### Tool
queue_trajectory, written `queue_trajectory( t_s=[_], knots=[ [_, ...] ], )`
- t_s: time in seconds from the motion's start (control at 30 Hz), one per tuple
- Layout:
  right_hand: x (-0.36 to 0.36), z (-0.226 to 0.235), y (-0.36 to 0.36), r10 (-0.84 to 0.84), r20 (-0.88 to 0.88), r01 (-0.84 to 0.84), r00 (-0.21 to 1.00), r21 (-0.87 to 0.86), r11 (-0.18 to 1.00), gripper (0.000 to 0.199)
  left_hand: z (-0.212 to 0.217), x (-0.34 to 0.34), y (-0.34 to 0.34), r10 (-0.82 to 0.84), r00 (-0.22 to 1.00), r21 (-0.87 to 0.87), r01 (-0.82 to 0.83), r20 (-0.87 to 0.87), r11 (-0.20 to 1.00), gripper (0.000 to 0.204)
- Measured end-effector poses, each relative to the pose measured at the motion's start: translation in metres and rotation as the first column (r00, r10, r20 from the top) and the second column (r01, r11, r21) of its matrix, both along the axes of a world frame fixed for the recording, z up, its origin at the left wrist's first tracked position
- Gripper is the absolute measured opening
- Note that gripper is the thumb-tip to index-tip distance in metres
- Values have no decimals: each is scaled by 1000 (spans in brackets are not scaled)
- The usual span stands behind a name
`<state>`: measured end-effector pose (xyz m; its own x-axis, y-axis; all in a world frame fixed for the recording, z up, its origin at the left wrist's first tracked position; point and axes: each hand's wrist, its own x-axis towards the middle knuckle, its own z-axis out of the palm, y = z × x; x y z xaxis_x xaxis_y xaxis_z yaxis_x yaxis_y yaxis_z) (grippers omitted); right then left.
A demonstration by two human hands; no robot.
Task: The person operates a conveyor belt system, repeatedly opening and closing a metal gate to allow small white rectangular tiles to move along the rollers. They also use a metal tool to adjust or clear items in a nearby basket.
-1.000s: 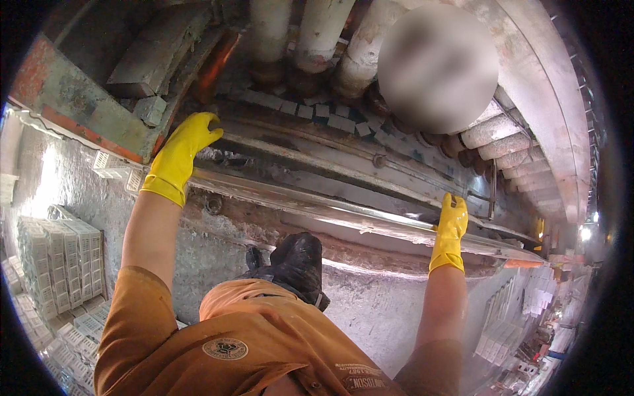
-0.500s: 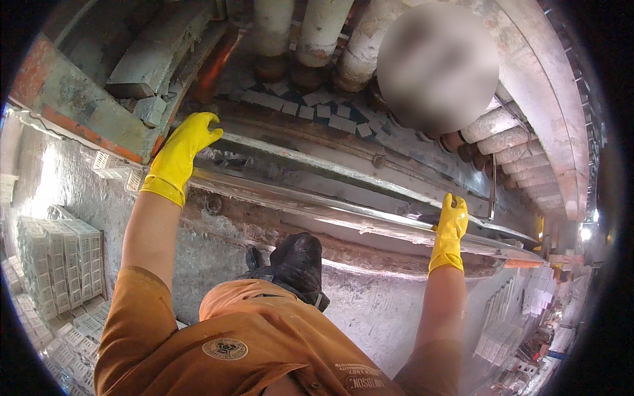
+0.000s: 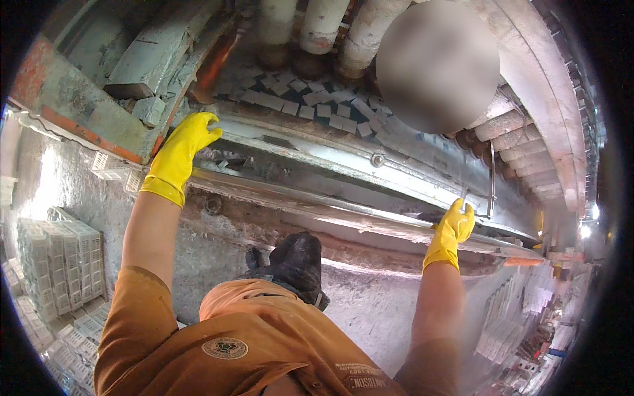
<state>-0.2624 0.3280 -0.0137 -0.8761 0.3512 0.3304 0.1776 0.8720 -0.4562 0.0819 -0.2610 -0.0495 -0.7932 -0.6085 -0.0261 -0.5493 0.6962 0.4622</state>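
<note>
Left hand [image 3: 181, 155], upper left; right hand [image 3: 450, 232], right of centre: each grip curled at a metal trough [image 3: 317, 210], mid-frame; whether pinching, could not be told. Step seemed bracing; shifting called for loosened fingers.

Left hand [image 3: 179, 158] and right hand [image 3: 450, 234] wore smooth yellow rubbery gloves [image 3: 166, 179], softly sheened. Long grey metal ledge [image 3: 403, 178] shone brightly. Pale cylindrical rollers [image 3: 323, 33] looked matt, rough. Orange cloth shirt [image 3: 191, 330]: matt, creased. White latticed crates [image 3: 63, 264] looked plastic. Grey floor [image 3: 373, 317] appeared coarse. Orange-and-grey metal beam [image 3: 79, 99] had worn paint.
</note>
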Motion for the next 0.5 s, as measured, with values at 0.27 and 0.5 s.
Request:
queue_trajectory(
  t_s=[0.27, 0.5],
  knots=[
    [19, -15, 32, -40, 82, 39, 996, 6, 999, 54, -10, 18, 6, -19, 1000, -1, 19, -18, 1000, 47],
    [45, 15, 15, 123, 297, -101, 947, -86, 991, 54, -3, 33, 19, -5, 1000, -13, 5, -25, 1000, 48]
  ],
)
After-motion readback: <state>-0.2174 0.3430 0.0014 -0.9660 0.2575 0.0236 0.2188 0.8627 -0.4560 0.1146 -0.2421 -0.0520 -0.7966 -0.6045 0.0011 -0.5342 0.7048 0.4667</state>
